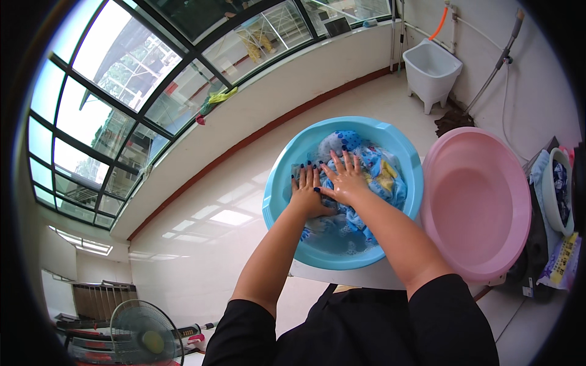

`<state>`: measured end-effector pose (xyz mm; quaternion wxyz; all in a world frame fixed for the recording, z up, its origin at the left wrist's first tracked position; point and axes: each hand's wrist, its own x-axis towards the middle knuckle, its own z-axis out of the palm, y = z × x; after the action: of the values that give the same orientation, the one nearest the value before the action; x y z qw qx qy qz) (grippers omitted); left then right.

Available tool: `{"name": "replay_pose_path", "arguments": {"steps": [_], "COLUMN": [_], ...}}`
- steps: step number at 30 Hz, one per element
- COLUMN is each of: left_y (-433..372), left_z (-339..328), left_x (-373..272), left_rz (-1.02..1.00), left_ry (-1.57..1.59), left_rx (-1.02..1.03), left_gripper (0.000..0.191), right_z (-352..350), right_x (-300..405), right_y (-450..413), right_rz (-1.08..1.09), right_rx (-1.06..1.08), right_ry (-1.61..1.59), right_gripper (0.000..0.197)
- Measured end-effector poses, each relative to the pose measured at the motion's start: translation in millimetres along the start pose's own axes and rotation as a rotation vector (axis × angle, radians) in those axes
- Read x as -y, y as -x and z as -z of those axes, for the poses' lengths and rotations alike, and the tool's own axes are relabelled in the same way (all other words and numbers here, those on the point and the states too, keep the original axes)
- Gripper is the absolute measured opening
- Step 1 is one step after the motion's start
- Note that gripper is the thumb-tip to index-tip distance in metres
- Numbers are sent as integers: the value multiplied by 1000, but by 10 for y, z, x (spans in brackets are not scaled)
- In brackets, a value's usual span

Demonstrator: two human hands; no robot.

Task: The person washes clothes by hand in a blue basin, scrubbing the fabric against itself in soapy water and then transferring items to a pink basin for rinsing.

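A round blue plastic basin (414,183) stands before me, holding cloudy water (341,240) with some foam. Wet blue patterned cloth (389,183) with yellow patches is bunched in the water. My left hand (309,194) lies flat on the cloth in the left half of the basin, fingers spread. Beside it my right hand (345,180) also presses palm down, its fingers apart and its thumb close to the left hand. Neither hand grasps anything. A grey and blue dotted bulge of cloth (339,141) rises at the basin's far side.
A pink plastic basin (476,201) touches or nearly touches the blue one on the right. Behind are a white utility sink (432,68) and a mop (492,75) against the wall. A pale tub (551,206) of dark cloth sits far right. An electric fan (146,336) stands lower left.
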<state>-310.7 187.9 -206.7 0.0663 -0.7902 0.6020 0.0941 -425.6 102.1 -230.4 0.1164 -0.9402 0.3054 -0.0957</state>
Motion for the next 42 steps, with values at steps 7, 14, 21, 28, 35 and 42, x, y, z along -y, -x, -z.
{"name": "replay_pose_path", "arguments": {"steps": [7,14,21,28,35,42], "left_y": [-138,-199,-248,-217,-270,-100], "left_z": [1,48,-119,45,-316,-61], "left_x": [-40,-43,2,-41,-1,-99], "left_rz": [2,-30,48,-11,-60,-159], "left_ry": [-128,93,73,106,57,131], "left_rx": [316,176,264,275,187,-148], "left_gripper": [107,113,119,107,103,103], "right_z": [-26,-82,55,-36,-175,79], "right_x": [-12,-59,70,52,-56,-220], "right_y": [-113,-196,-283,-297,-147,325], "right_rz": [-26,-73,-76,-271,-80,111], "right_rx": [201,351,620,553,297,45], "right_ry": [-7,133,302,188,226,337], "right_gripper": [65,56,68,72,57,59]}}
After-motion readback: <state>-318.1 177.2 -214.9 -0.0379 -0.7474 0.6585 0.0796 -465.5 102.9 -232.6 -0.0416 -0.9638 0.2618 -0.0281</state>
